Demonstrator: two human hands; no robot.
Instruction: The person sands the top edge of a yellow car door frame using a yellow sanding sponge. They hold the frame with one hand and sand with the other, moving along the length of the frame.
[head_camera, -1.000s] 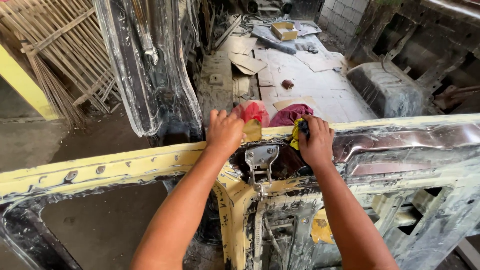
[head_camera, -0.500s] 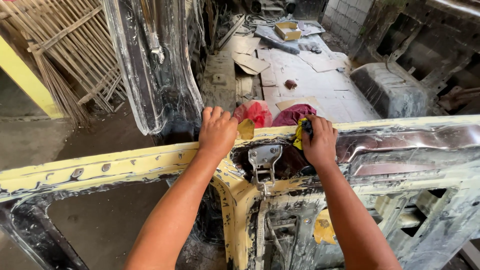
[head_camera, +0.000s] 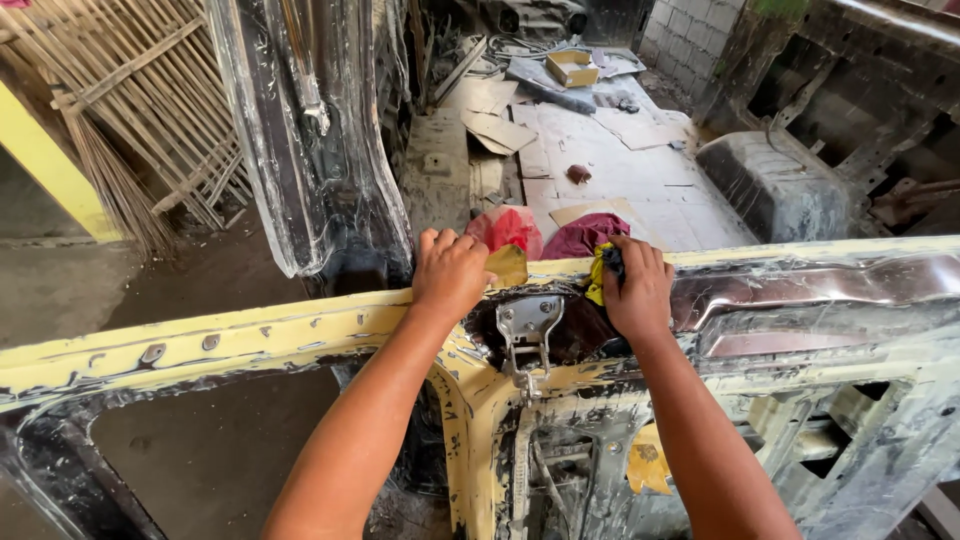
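The top edge of the yellow panel frame is taken up at its middle by the left hand and the right hand, with only a narrow gap left between them above the metal latch bracket. Passage beyond the left hand is blocked by the upright black panel. Open room is seen through the frame's lower left opening and over the cardboard-covered floor behind.
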